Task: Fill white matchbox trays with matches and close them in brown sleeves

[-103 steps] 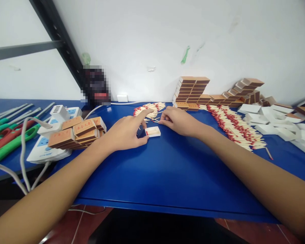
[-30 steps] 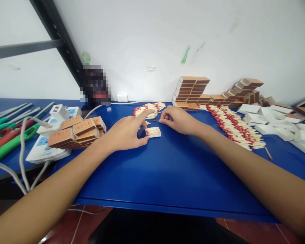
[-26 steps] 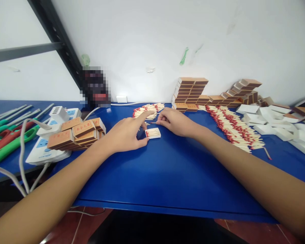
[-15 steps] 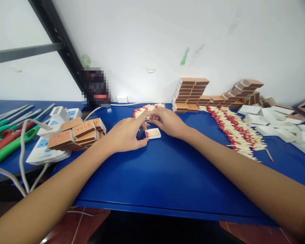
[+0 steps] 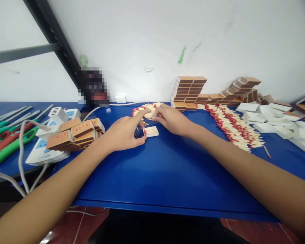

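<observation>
A small white matchbox tray (image 5: 150,131) with a few red-headed matches in it lies flat on the blue table. My left hand (image 5: 124,134) grips its left end, thumb at the front corner and a finger at the back, while the index finger stretches toward a loose pile of matches (image 5: 149,109) behind. At the right side of that pile is my right hand (image 5: 171,119), its thumb and fingertips pinched together. Whatever sits between those fingertips is too small to make out.
Matchboxes (image 5: 189,89) are stacked by the wall. Rows of matches (image 5: 234,125) and white trays (image 5: 277,118) spread to the right. On the left, more matchboxes (image 5: 78,132) rest on a power strip (image 5: 42,152), beside green- and red-handled tools (image 5: 17,142).
My right hand has drawn slightly right, away from the left index finger, and its fingers have closed together. My left hand stays at the tray. The whole view has shifted a little.
</observation>
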`<state>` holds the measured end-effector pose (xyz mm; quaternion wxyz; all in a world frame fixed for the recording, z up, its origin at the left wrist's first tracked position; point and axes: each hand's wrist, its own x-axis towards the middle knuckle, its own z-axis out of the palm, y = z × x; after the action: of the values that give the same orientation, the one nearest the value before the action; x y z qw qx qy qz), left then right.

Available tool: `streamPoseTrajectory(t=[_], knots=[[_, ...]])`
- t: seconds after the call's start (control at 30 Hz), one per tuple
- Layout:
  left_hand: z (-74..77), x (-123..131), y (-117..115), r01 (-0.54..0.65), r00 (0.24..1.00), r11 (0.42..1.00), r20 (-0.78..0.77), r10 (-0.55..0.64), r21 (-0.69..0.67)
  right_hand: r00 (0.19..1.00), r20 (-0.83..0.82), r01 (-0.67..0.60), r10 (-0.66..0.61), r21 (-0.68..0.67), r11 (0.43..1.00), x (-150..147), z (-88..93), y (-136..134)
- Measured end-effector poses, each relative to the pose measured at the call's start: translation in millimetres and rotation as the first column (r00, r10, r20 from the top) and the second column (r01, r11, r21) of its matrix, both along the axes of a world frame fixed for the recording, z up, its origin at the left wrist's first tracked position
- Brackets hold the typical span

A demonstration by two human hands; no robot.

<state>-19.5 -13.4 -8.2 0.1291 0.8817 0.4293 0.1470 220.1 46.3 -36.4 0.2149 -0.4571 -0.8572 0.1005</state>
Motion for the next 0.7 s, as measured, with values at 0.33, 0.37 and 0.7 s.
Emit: streamPoseTrajectory(t=[0.33, 0.37, 0.7], knots=[[3.7, 1.8, -1.9, -0.033, 0.999, 0.999, 0.001, 0.033, 0.013, 0.977, -0.073, -0.207, 0.2, -0.12, 0.971, -2.3, 16.7, -26.9], [3.9, 0.8, -1.2, -0.037, 0.999, 0.999, 0.012, 0.037, 0.021, 0.978, -0.103, -0.191, 0.182, -0.087, 0.978, -3.3, 17.0, -26.8], [11.7, -6.0, 6.0, -0.394, 0.919, 0.88, 0.085, 0.385, 0.267, 0.954, -0.273, 0.126, -0.124, -0.009, 0.992, -36.6, 5.3, -49.1]])
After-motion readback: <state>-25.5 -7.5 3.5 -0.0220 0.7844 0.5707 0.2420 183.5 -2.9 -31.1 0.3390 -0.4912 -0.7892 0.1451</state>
